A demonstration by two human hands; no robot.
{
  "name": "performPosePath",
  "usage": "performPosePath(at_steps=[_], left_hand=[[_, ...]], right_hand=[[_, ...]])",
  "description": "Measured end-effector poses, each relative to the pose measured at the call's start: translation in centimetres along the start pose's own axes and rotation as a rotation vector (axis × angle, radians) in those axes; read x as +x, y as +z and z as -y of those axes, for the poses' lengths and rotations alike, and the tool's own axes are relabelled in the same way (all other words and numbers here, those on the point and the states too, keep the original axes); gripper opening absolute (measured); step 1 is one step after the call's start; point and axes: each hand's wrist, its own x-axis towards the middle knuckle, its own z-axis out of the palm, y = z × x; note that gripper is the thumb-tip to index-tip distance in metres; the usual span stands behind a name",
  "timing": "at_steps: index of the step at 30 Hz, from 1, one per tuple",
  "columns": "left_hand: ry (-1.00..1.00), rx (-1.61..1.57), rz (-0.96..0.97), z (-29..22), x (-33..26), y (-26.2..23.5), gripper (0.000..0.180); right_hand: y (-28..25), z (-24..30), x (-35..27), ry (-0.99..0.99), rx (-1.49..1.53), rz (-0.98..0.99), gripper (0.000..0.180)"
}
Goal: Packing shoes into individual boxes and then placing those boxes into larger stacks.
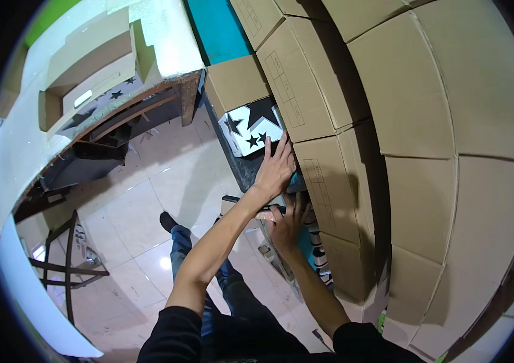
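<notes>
At frame centre, my left hand [274,169] lies flat and open against a brown carton [323,181] beneath the star-printed box [251,128], my right hand [286,222] spread below: stiff, likely bulky cardboard, best gripped at its corners.

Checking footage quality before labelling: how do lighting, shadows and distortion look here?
Head view: fisheye bends the stacked cardboard boxes toward the rim, corners black; ceiling-light glare spots the tiled floor; deep shadow in the gaps between boxes; left hand and right hand are sharp and evenly lit.
</notes>
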Motion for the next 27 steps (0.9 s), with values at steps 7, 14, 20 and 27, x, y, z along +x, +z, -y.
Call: performPosePath(at_steps=[7, 14, 20, 27], left_hand=[[-0.046, -0.255, 0.085, 2.1, -6.6, -8.8, 0.054], [-0.213, -0.217, 0.132, 3.8, -19.4, -23.8, 0.055], [-0.289, -0.124, -0.031, 5.0, -25.7, -37.0, 0.053], [-0.308, 0.11, -0.181, 9.8, -24.0, -47.8, 0.054]], right_hand=[[-4.0, 3.1, -0.2, -0.061, 0.145, 0.025, 0.033], [-8.9, 9.1, -0.1, -0.234, 0.294, 0.033, 0.023], [-13.7, 16.3, 1.8, -0.394, 0.492, -0.028, 0.025], [-17.5, 22.7, 10.3, -0.52, 0.481, -0.205, 0.029]])
